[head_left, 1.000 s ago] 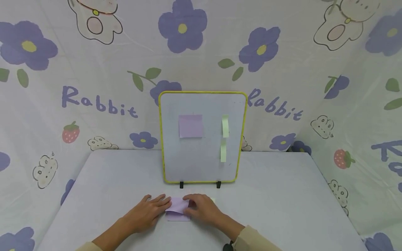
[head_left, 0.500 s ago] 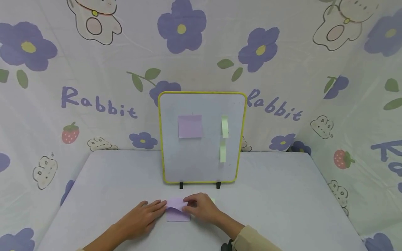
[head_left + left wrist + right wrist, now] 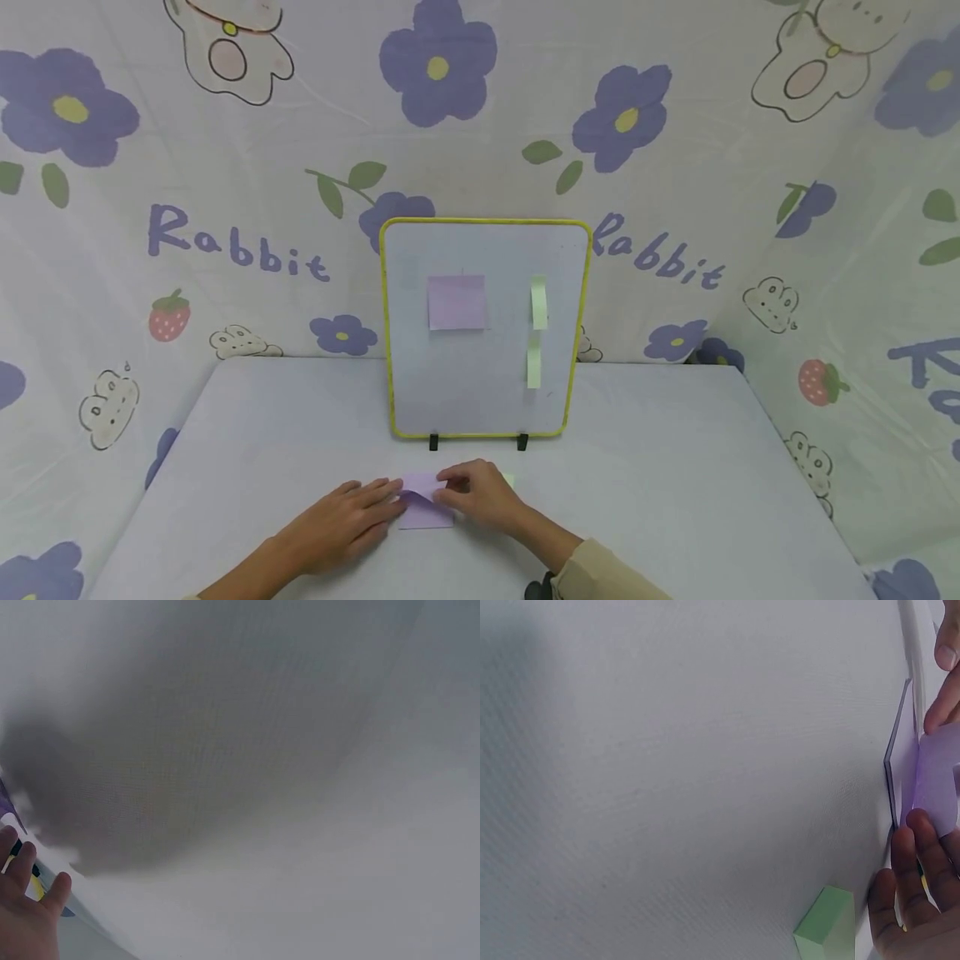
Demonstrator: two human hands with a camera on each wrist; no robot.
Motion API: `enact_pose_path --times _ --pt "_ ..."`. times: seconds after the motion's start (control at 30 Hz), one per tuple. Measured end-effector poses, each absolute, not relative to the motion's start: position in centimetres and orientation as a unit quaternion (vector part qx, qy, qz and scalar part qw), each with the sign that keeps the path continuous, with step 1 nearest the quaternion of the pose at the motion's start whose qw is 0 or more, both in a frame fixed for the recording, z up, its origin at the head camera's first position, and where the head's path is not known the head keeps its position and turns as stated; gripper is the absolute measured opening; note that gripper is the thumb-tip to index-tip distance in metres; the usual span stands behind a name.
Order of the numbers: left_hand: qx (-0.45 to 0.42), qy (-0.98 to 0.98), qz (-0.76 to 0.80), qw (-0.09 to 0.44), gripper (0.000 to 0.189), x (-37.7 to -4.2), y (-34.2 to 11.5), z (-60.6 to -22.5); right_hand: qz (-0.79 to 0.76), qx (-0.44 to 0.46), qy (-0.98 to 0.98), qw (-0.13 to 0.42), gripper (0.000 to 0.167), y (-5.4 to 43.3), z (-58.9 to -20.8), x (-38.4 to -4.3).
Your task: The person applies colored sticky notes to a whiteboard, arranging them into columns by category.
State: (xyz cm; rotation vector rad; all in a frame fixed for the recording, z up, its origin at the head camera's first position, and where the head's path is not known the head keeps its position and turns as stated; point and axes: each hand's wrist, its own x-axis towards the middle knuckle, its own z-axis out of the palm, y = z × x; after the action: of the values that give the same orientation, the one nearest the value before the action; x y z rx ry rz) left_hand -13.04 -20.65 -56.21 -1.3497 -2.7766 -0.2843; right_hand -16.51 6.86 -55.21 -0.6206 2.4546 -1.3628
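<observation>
In the head view a purple sticky note pad (image 3: 426,517) lies on the table before the whiteboard. Its top sheet (image 3: 422,483) is bent up and away, and my right hand (image 3: 483,500) pinches that sheet at its right edge between thumb and fingers. The right wrist view shows the raised sheet (image 3: 936,784) curving off the pad (image 3: 901,761). My left hand (image 3: 348,525) lies with extended fingers at the pad's left edge, the fingertips touching it. In the left wrist view only part of the left hand (image 3: 30,907) shows.
A yellow-framed whiteboard (image 3: 465,400) stands on black feet behind the hands. It bears a purple note (image 3: 456,302) and two narrow green notes (image 3: 538,302). A green note pad (image 3: 829,922) sits beside the right hand, mostly hidden in the head view.
My left hand's fingers have drawn back left from the top sheet to the pad's edge. The sheet's lower edge has risen further, with my right hand still pinching it.
</observation>
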Motion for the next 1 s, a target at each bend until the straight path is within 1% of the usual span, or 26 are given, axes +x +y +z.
enact_pose_path --times 0.07,0.17,0.33,0.47,0.6,0.73,0.93,1.0 --pt "-0.424 -0.901 -0.090 -0.008 0.041 -13.0 -20.5 -56.0 -0.468 -0.214 0.846 0.138 0.033 6.8 -55.0 -16.5" --pt "-0.408 -0.908 -0.089 -0.032 0.042 -13.1 -20.2 -55.8 -0.471 -0.214 0.844 0.144 0.033 6.8 -54.9 -16.5" --pt "-0.391 -0.915 -0.094 -0.044 0.038 -13.4 -19.8 -55.6 -0.478 -0.214 0.839 0.149 0.033 6.8 -54.6 -16.6" --pt "-0.386 -0.916 -0.099 -0.045 0.037 -13.6 -19.6 -55.5 -0.476 -0.222 0.840 0.140 0.034 6.8 -54.2 -16.8" --pt "-0.386 -0.915 -0.109 -0.044 0.036 -13.6 -19.6 -55.4 -0.476 -0.235 0.838 0.123 0.034 7.0 -53.5 -17.2" --pt "-0.385 -0.915 -0.110 -0.055 0.036 -13.6 -19.5 -55.2 -0.475 -0.241 0.841 0.094 0.033 7.5 -52.5 -17.7" --pt "-0.388 -0.913 -0.105 -0.068 0.038 -13.7 -19.5 -55.1 -0.489 -0.236 0.839 0.032 0.026 8.2 -50.4 -18.9" --pt "-0.393 -0.912 -0.104 -0.065 0.037 -13.8 -19.4 -55.1 -0.504 -0.227 0.833 0.011 0.025 8.3 -49.9 -19.4"
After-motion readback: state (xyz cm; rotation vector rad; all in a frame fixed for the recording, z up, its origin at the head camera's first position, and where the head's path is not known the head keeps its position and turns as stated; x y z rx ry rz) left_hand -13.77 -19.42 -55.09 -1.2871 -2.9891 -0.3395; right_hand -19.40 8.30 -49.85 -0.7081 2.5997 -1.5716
